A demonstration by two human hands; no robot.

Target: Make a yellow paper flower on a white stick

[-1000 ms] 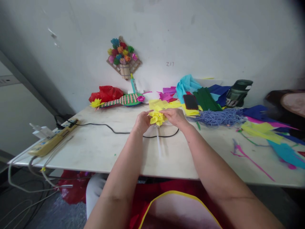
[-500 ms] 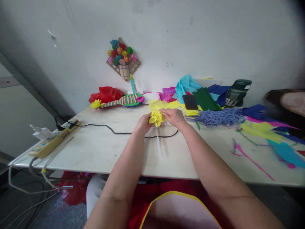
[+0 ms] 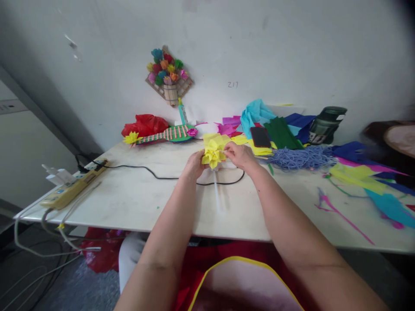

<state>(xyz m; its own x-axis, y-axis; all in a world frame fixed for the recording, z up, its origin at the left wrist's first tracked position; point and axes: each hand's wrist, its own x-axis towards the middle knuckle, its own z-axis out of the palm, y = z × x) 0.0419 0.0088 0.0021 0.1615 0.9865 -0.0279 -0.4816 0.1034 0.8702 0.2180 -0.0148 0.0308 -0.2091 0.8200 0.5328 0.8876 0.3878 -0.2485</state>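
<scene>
A yellow paper flower (image 3: 213, 156) with pointed, folded petals is held over the middle of the table. My left hand (image 3: 195, 163) is closed round its left side, fingers partly hidden behind the petals. My right hand (image 3: 239, 154) is at its right side, fingertips pinched on a thin, pale stick-like piece that reaches toward the flower's centre. Below the flower, a whitish translucent rod (image 3: 216, 190) extends toward me; whether it joins the flower is hidden. Just behind lies a sheet of yellow crepe paper (image 3: 223, 138).
A black cable (image 3: 145, 169) runs from a power strip (image 3: 73, 185) to beneath my hands. A green toy guitar (image 3: 180, 133) lies behind left. At right are a phone (image 3: 260, 137), blue-purple yarn (image 3: 296, 159), coloured paper and a dark green bottle (image 3: 327, 125).
My right fingertips have shifted from the flower's top edge to its right side, pinched. The flower has tilted so that its centre shows more toward me. My left hand keeps its hold.
</scene>
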